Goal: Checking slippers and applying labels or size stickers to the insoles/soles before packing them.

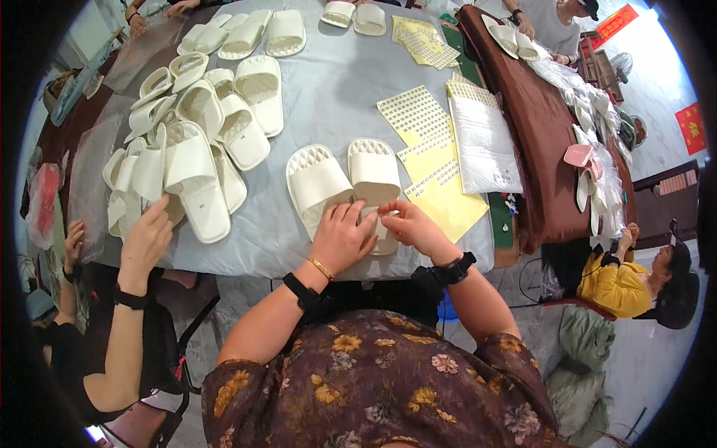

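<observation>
Two white slide slippers lie side by side on the grey tablecloth point(328, 97) in front of me, a left slipper point(317, 183) and a right slipper point(373, 172). My left hand point(343, 237) rests on the heel end of the left slipper. My right hand point(409, 224) pinches something small and white at the heel of the right slipper; I cannot tell what it is. The two hands almost touch.
Yellow label sheets point(441, 183) and a white bag point(485, 145) lie to the right. A heap of white slippers point(194, 142) fills the left; a person's hand point(147, 237) reaches into it. More slippers point(261, 33) sit at the far edge. A brown table point(541, 142) stands right, with a person in yellow point(624, 284) below.
</observation>
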Demonstrator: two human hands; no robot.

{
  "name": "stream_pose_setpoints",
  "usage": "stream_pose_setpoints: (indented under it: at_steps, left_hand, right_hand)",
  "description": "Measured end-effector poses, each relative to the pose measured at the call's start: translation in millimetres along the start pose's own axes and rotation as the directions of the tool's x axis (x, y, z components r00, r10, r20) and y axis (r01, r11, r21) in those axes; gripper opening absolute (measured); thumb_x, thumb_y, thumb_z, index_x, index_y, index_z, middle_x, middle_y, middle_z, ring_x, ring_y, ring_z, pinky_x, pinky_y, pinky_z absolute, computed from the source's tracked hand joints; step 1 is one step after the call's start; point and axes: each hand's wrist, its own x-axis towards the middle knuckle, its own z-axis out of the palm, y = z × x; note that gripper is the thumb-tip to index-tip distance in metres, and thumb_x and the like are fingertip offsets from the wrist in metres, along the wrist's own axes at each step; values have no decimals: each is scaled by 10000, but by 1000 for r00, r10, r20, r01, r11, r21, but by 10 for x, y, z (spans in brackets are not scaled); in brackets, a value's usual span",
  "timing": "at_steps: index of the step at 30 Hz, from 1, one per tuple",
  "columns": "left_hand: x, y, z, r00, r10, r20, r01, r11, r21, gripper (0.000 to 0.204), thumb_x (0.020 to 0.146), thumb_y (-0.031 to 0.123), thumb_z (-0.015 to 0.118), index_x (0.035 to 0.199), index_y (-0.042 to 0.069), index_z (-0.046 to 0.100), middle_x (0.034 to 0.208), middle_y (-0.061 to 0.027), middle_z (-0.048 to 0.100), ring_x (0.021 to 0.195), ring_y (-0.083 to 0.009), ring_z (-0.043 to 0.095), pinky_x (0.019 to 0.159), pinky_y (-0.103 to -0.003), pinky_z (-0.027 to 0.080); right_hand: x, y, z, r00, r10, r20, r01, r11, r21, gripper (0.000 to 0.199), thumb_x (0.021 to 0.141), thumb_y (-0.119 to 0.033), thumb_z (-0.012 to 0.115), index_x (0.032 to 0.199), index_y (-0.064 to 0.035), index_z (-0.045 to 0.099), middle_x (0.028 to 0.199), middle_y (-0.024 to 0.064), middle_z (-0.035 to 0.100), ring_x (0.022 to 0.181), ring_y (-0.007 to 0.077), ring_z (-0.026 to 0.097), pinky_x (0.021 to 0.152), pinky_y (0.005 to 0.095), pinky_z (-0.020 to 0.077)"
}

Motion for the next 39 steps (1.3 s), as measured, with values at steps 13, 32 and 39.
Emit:
stream_pose_setpoints:
  at_steps: [13,32,39]
  left_hand:
    - [177,94,-144,990,-15,143,-2,993,115,484,797,321,670,1250,167,591,1189,-116,548,1063,-278,527,929,-419,415]
    - [359,244,9,927,-358,-111,369,922,115,624,811,441,679,1188,-35,536,1160,-221,514,1135,-381,461,964,-498,352]
    - [430,110,-347,914,-306,-268,328,944,43,551,815,435,682,1070,-41,574,1018,-190,542,1009,-356,511,867,-452,408]
  right_hand:
    - [-193,343,-35,985,-75,-157,114,958,261,331,906,-133,606,1200,-2,532,695,-41,521,536,30,430,459,201,310]
    - [-211,459,-27,978,-120,-173,169,938,302,289,916,-104,571,1181,-14,501,612,-6,514,449,75,446,412,223,330]
    - [-196,458,-58,976,-153,-158,193,938,287,286,912,-92,566,1180,-18,498,617,-5,515,472,79,462,424,231,351]
